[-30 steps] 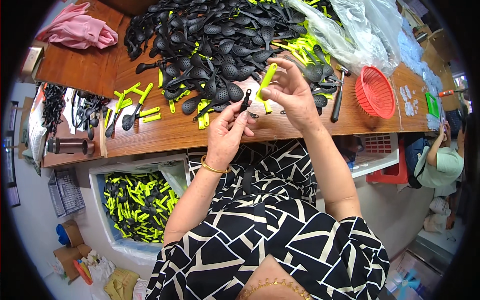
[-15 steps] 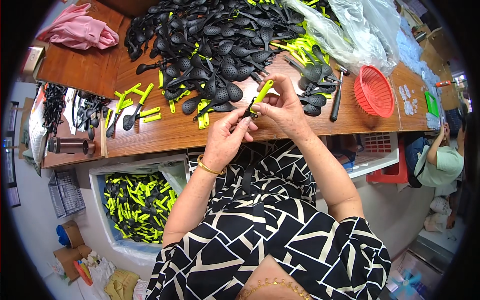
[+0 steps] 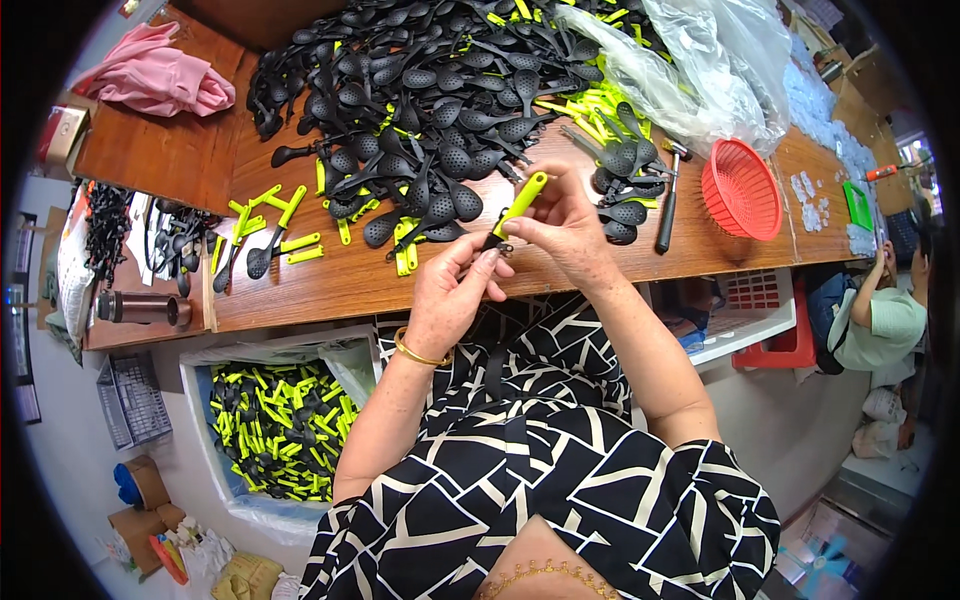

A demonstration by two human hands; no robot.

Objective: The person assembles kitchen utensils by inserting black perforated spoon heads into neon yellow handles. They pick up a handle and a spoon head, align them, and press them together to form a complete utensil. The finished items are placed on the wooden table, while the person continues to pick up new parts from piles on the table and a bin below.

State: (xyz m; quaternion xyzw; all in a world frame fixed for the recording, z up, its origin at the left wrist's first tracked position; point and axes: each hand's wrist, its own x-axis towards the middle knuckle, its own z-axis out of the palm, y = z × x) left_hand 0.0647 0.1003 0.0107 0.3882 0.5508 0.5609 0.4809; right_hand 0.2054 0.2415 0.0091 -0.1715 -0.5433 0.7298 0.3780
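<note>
Above the table's front edge, both my hands hold a yellow-green and black utensil handle (image 3: 523, 199). My right hand (image 3: 575, 235) pinches its green length between thumb and fingers, and the holed end points up and away. Closed round the black lower part is my left hand (image 3: 450, 290), which hides most of that part. Just beyond my hands lies a big heap of black perforated spoons (image 3: 440, 130). Several yellow-green handle pieces (image 3: 408, 245) lie at the heap's near edge.
To the right are a hammer (image 3: 670, 200), a red plastic basket (image 3: 738, 190) and a clear plastic bag (image 3: 700, 70). A lined crate (image 3: 205, 440) of green-and-black utensils stands low at left. A metal flask (image 3: 140, 308) lies at the left edge. Another person (image 3: 885, 320) sits far right.
The handle and both hands have shifted slightly down in the view, along with a small shift of the whole scene. My grip looks the same.
</note>
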